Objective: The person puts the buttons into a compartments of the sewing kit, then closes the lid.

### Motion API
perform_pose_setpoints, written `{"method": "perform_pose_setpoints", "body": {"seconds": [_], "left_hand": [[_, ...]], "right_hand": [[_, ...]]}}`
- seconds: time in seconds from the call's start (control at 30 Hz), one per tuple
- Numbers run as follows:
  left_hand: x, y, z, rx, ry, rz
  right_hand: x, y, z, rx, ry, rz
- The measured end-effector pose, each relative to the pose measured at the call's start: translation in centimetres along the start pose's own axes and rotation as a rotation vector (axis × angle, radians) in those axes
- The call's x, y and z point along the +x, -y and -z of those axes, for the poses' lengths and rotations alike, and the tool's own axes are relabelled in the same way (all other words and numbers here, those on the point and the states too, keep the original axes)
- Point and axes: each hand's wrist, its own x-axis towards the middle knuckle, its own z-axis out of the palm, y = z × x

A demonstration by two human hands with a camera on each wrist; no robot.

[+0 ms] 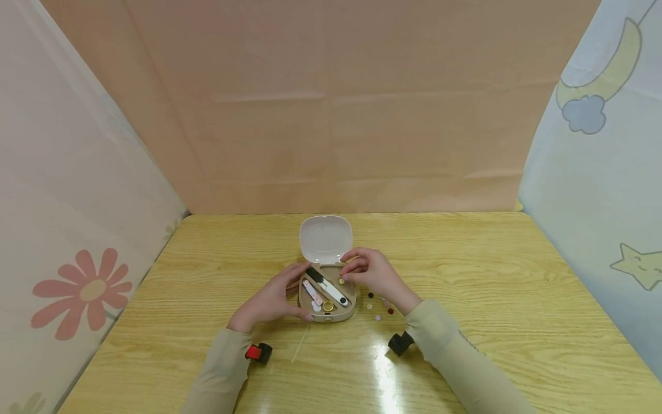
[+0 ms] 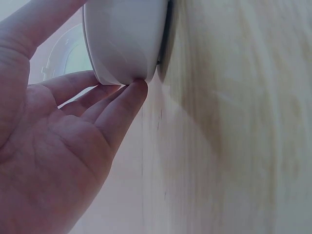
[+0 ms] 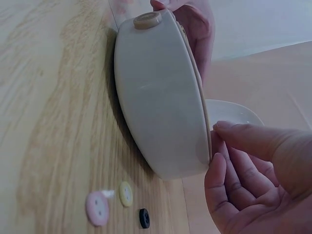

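A beige case [image 1: 339, 316] stands on the table with its pale lid [image 1: 326, 238] raised at the back. My left hand [image 1: 274, 293] grips its left side, thumb at the front and fingers near the back corner. Inside lie a long black-and-white tool [image 1: 335, 292], a narrow pink-patterned piece [image 1: 312, 292], a gold ring [image 1: 328, 306] and small white pieces. My right hand [image 1: 374, 276] is over the right compartment with bent fingers. Just below its fingertips is a yellow button [image 1: 342, 282]. The right wrist view shows its thumb [image 3: 243, 139] at the case's rim.
Several loose buttons lie right of the case, among them a pink button [image 3: 97, 208], a pale yellow button [image 3: 126, 194] and a black button [image 3: 144, 218]. A thin pale strip [image 1: 299, 345] lies in front of the case. A peach backdrop [image 1: 331, 115] rises behind the table.
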Motion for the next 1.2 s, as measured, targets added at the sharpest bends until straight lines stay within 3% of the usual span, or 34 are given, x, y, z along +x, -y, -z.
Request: {"method": "perform_pose_setpoints", "body": {"seconds": [0.63, 1.2], "left_hand": [[0.0, 0.1, 0.0, -0.027, 0.004, 0.01], [-0.1, -0.2, 0.1, -0.052, 0.003, 0.018]], "right_hand": [[-0.8, 0.3, 0.3, 0.027, 0.015, 0.012], [-2.4, 1.0, 2.5, 0.017, 0.025, -0.012]]}}
